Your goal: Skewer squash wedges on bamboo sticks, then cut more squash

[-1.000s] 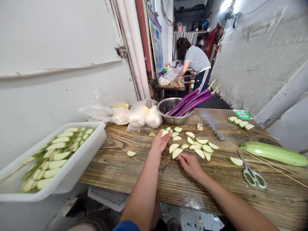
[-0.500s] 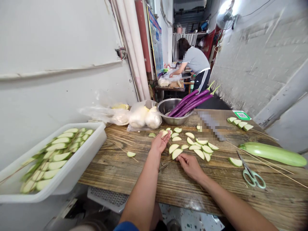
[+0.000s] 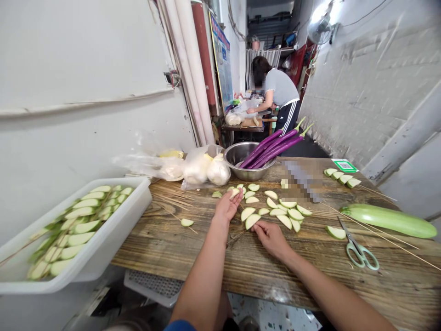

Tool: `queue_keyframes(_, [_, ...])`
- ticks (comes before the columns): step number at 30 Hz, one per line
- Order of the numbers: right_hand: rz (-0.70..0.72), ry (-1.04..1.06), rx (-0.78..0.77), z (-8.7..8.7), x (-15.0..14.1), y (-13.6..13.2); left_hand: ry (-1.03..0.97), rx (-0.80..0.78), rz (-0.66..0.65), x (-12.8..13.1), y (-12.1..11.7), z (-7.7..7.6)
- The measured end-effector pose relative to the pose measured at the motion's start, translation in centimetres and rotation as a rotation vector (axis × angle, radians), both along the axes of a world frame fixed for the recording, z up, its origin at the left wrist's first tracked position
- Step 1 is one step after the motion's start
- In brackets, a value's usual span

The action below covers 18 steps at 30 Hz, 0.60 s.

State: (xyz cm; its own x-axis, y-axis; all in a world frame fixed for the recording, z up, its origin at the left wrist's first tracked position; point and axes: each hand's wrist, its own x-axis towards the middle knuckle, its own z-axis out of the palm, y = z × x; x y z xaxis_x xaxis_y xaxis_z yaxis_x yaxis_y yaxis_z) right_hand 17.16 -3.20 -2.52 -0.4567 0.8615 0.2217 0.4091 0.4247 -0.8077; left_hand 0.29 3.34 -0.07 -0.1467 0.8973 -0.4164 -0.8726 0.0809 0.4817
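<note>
My left hand (image 3: 226, 207) is palm up, its fingers curled around a pale half-round zucchini slice (image 3: 234, 193). To its right, my right hand (image 3: 270, 236) pinches at the lower edge of a larger zucchini slice (image 3: 253, 221); whether a skewer is also between these fingertips I cannot tell. Loose zucchini slices (image 3: 284, 220) are scattered on the wooden table just beyond both hands. A single slice (image 3: 187, 222) lies left of my left hand by a bamboo skewer (image 3: 174, 214).
Left stands a white bin (image 3: 143, 202) of skewered slices. Behind are bagged white items (image 3: 198, 170) and a steel bowl (image 3: 237, 171) with purple eggplants (image 3: 272, 149). Rightward lie a blurred knife (image 3: 299, 179), scissors (image 3: 360, 253) and a whole zucchini (image 3: 389, 220). A person (image 3: 280, 87) bends over another table.
Both my hands stay nearly in place with the same slices. The view shifts slightly. In the background, the person's arm has moved a little.
</note>
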Motion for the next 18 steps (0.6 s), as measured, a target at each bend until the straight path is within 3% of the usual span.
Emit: queue_keyframes(18, [-0.003,0.018,-0.014,0.03,0.02,0.0,-0.002,0.016,-0.016,-0.14,0.08,-0.24])
